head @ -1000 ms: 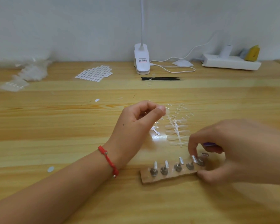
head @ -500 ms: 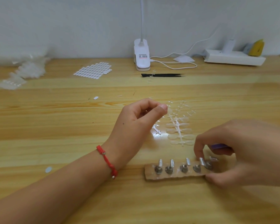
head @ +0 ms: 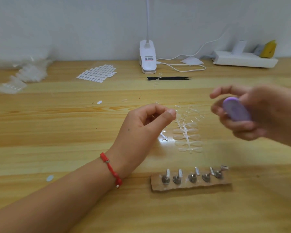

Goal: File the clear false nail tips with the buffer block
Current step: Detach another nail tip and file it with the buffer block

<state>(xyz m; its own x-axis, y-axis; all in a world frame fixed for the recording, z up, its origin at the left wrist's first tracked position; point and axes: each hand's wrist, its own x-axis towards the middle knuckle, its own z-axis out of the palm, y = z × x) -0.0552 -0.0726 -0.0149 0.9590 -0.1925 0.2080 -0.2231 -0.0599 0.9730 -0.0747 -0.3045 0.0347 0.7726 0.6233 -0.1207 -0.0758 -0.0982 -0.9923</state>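
Right hand (head: 259,113) grips the lilac oval buffer block (head: 236,109) above the wooden bench (head: 57,132); left hand (head: 141,125) is pinched thumb-to-forefinger, contents indiscernible; clear plastic false nail tips (head: 188,135) lie between them, judged light, slippery and brittle, best pinched by their edges.

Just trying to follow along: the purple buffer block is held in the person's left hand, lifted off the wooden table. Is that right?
Not quite. The head view shows the purple buffer block held in the right hand, lifted off the wooden table. The left hand, with the red bracelet, is curled beside the clear nail tips.
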